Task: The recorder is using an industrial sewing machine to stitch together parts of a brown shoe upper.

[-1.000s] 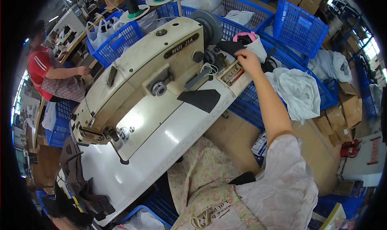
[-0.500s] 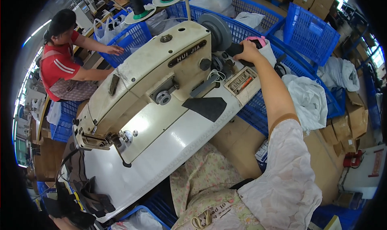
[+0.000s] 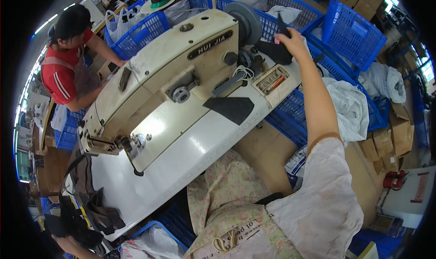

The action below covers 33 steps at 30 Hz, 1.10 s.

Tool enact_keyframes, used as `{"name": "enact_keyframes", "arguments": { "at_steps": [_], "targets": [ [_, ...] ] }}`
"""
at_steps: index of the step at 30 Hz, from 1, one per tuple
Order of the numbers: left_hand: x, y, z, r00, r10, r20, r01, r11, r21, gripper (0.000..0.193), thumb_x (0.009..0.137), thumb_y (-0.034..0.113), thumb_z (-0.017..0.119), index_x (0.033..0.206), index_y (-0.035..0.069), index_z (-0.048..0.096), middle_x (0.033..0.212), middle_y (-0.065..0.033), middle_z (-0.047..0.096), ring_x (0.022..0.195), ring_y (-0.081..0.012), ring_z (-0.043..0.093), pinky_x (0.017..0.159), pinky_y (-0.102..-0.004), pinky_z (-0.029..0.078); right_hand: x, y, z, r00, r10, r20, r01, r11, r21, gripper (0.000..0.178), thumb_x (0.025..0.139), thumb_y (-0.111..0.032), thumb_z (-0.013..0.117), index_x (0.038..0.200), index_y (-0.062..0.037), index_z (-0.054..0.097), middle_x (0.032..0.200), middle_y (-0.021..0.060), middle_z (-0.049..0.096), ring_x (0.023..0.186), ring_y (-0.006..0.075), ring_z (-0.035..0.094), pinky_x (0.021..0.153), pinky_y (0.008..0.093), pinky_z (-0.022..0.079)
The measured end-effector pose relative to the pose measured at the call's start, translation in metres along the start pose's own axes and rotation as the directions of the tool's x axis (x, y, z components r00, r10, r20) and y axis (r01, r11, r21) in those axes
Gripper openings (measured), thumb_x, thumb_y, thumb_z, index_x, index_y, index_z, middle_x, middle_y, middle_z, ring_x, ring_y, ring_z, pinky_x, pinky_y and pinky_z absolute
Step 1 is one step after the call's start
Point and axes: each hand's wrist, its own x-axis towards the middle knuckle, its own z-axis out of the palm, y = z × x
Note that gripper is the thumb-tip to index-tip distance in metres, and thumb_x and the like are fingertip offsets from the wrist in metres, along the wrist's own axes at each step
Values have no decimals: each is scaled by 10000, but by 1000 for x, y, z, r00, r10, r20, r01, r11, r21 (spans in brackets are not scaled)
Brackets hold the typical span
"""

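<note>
My right hand [image 3: 294,44] is raised beyond the right end of a cream sewing machine [image 3: 159,77], pinching a narrow, pointed black fabric piece [image 3: 282,26]. A bit of pink shows at its fingertips. Just below lie more dark fabric pieces [image 3: 274,53], beside the machine's grey handwheel [image 3: 244,23]. Low at the left edge, my left hand [image 3: 67,244] is closed on a bunch of black fabric [image 3: 75,222]; its fingers are partly hidden. A flat black fabric piece [image 3: 230,110] rests alone on the white sewing table [image 3: 200,148], in front of the machine.
Dark brown strips [image 3: 102,209] hang at the table's left end. Blue crates [image 3: 352,34] and white sacks [image 3: 347,107] stand to the right and behind. A person in red [image 3: 63,73] works across at the left. A small tray [image 3: 273,84] is set into the table's right end.
My right hand has risen slightly, lifting a pointed black piece off the dark fabric by the handwheel. My left hand shows more at the lower left. The other person leans closer to the machine.
</note>
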Motion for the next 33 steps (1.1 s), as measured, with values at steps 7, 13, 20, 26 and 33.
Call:
{"name": "enact_keyframes", "arguments": {
  "at_steps": [7,13,20,26,33],
  "targets": [
    [5,10,2,951,-294,100,303,949,-89,498,794,128,515,1222,-126,538,1268,-268,558,1067,-376,590,900,-408,486,-164,-50,-7,593,-440,674,395,889,233,620,767,-289,735,1254,34,526,1339,120,485,1185,238,506,969,334,422],
    [6,34,-9,928,-357,106,370,914,-167,542,806,132,520,1298,-95,487,1318,-227,540,1070,-376,589,857,-406,500,-221,-34,31,544,-176,820,-11,976,216,649,771,-319,750,1268,32,525,1437,129,418,1214,249,501,982,355,423],
    [-2,33,-7,944,-278,175,290,956,-45,464,811,151,551,1206,-92,557,1341,-214,527,1101,-371,571,887,-415,490,-237,-32,32,592,15,806,-297,934,200,574,813,-86,688,1334,30,478,1315,106,542,1108,187,561,970,337,439],
    [-10,21,21,943,-310,119,332,889,-315,444,804,133,564,1181,-101,566,1186,-236,605,1049,-377,578,892,-391,492,-235,-55,12,719,-13,695,-111,985,134,660,758,-248,747,1321,4,513,1242,140,593,1136,235,552,994,365,416],
    [-5,60,5,934,-355,45,350,876,-332,446,824,147,539,1201,-91,564,1145,-224,624,1006,-380,596,869,-396,497,-170,-50,-37,864,-118,490,38,985,170,628,773,-358,692,1264,11,559,1219,87,616,1140,214,542,1013,340,381]
  ]
}}
